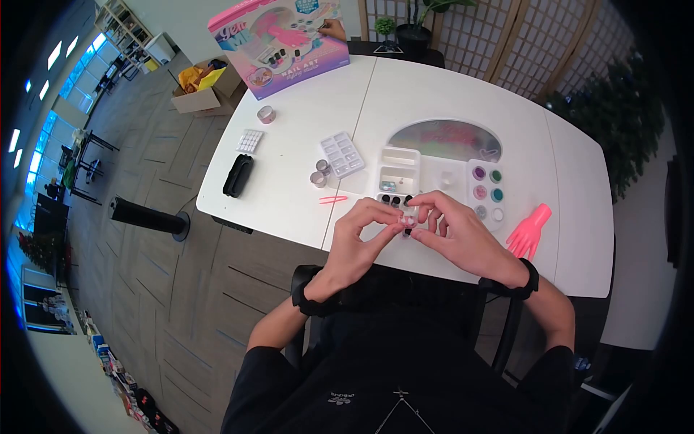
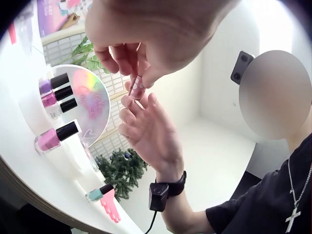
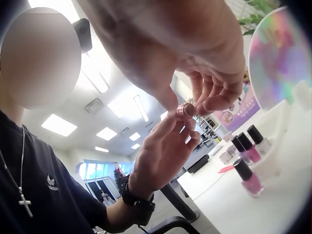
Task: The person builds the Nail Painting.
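Note:
Between both hands, above the table's front edge, is a small clear round jar [image 1: 408,218] with something pinkish and pale spots in it. My left hand [image 1: 356,242] pinches it between thumb and fingertips from the left. From the other side my right hand [image 1: 466,235] holds it with thumb and fingers, its round end [image 3: 186,111] showing in the right wrist view. Just beyond the hands stand nail polish bottles; a pink one [image 2: 48,140] is nearer the edge than the others. A teal polish bottle [image 2: 97,194] shows in the left wrist view.
A white nail station with a mirror [image 1: 448,139] and glitter pots [image 1: 479,173] stands behind the hands. A pink model hand [image 1: 530,230] lies right. Leftward are a compartment tray [image 1: 343,154], small jars [image 1: 318,177], pink tweezers [image 1: 333,199], a black case [image 1: 238,176] and a box [image 1: 285,50].

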### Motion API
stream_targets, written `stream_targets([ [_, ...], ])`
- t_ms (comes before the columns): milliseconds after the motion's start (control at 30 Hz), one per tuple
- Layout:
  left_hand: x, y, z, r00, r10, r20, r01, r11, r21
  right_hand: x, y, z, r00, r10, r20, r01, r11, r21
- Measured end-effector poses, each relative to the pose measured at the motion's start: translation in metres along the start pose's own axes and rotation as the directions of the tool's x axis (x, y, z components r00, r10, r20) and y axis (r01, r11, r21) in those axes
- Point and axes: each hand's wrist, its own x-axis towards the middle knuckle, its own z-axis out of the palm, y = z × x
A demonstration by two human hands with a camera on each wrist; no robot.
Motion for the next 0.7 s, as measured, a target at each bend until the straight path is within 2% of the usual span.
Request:
stream_targets([
  [133,0.008,-0.001,-0.002,0.992,-0.120,-0.041,0.114,0.985,-0.133,0.005,0.007,0.004,0.993,-0.113,-0.043,0.111,0.993,-0.048],
  [200,0.011,-0.003,0.001,0.987,-0.147,-0.065,0.135,0.977,-0.166,0.012,0.007,0.002,0.996,-0.084,-0.042,0.083,0.996,-0.006],
  [300,0.023,-0.008,0.002,0.987,-0.135,-0.085,0.125,0.986,-0.115,0.031,0.015,-0.001,0.993,-0.099,-0.071,0.098,0.995,-0.017],
  [433,0.046,-0.015,-0.003,0.956,-0.284,-0.075,0.272,0.952,-0.137,0.058,0.028,-0.010,0.988,-0.135,-0.071,0.131,0.990,-0.056],
  [500,0.059,-0.017,-0.007,0.950,-0.307,-0.061,0.298,0.947,-0.123,0.072,0.039,-0.012,0.987,-0.147,-0.066,0.141,0.987,-0.082],
  [633,0.080,-0.028,-0.016,0.949,-0.313,-0.026,0.313,0.950,-0.020,0.092,0.049,-0.016,0.997,-0.069,-0.022,0.066,0.991,-0.114],
  [700,0.088,-0.029,-0.021,0.936,-0.351,-0.015,0.349,0.924,0.154,0.100,0.055,-0.017,1.000,-0.007,0.030,0.010,0.992,-0.124],
])
